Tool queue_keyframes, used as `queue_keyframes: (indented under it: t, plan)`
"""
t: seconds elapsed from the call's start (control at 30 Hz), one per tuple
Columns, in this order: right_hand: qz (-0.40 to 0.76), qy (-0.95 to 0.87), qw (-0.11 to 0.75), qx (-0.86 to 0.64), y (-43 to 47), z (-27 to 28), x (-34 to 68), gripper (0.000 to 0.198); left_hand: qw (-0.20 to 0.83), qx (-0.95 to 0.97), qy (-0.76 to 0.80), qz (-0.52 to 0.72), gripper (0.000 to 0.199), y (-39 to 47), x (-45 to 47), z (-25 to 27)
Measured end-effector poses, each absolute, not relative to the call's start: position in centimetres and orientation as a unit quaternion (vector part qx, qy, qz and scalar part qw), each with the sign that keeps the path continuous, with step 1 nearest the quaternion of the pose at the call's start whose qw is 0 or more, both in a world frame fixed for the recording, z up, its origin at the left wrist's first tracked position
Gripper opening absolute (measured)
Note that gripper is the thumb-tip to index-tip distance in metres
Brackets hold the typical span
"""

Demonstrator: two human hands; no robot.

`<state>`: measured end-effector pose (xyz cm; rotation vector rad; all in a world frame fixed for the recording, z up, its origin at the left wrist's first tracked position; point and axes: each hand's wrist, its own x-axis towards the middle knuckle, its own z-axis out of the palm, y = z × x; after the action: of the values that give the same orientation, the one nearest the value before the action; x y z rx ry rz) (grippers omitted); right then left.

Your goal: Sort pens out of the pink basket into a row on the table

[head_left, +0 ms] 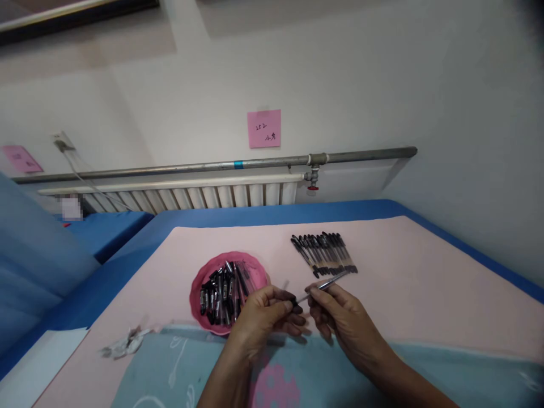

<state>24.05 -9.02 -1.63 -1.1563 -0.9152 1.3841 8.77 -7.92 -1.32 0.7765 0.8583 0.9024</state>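
Observation:
My right hand (340, 314) pinches a slim, clear-bodied pen (334, 280) between thumb and fingers, its upper end pointing away to the right. Just left of it, my left hand (272, 311) is closed on a small black pen part (294, 302) at the pen's near end; whether this is a cap is hard to make out. Beside my left hand stands a pink scalloped bowl (194, 300) holding many loose black and clear pen parts (223, 292). Beyond my right hand, a row of black-capped pens (325, 253) lies side by side on the pink table cover.
The pink cover (446, 283) lies over a blue table (272, 215). A light-blue patterned cloth (170, 362) runs along the near edge. Crumpled tissue (127, 343) and a white sheet (46, 362) lie at left. A radiator (238, 195) and pipe (361, 154) line the wall.

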Motion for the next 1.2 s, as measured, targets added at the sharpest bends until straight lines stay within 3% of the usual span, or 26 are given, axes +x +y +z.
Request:
queue_keyframes:
  t: [1.2]
  plan:
    - [0.606, -0.364, 0.516, -0.483, -8.81, -2.06, 23.89, 0.029, 0.738, 0.363, 0.390, 0.414, 0.035, -7.81, 8.89, -1.52]
